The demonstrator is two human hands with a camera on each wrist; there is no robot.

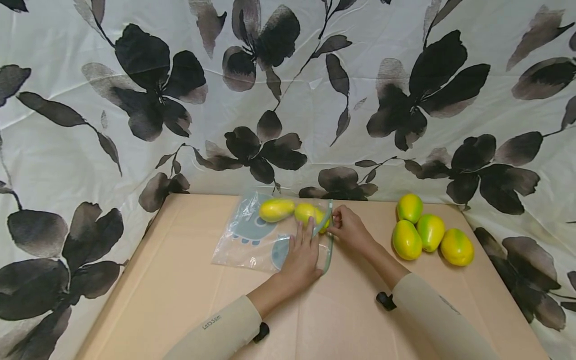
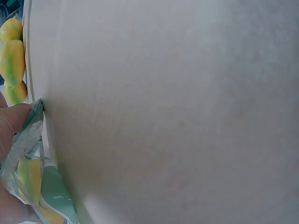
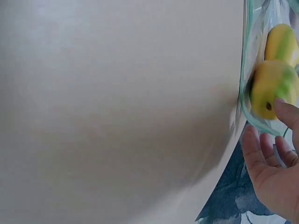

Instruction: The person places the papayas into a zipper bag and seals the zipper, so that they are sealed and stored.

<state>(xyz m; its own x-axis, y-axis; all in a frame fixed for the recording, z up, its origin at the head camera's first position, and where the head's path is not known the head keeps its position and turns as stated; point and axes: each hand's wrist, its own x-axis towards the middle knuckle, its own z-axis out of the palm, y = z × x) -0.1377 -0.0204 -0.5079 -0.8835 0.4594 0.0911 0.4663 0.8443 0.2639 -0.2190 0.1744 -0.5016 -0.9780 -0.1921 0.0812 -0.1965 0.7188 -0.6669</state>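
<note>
A clear zip bag (image 1: 252, 252) with blue-grey print and a green rim lies flat on the board. Inside are yellow-green mangoes: one (image 1: 276, 210) farther in, another (image 1: 305, 212) near the mouth, partly behind fingers. My left hand (image 1: 299, 257) rests across the bag with straight fingers; in the left wrist view its thumb (image 2: 16, 116) touches the green rim. At the mouth's far corner is my right hand (image 1: 353, 230). The right wrist view shows its thumb (image 3: 287, 112) against the mouth-side mango (image 3: 271, 86), its fingers spread apart from the thumb beside the rim.
Several loose mangoes (image 1: 430, 232) sit clustered on the right part of the beige board (image 1: 180, 300). A white cloth with dark flowers (image 1: 333, 115) hangs behind and spreads along both sides.
</note>
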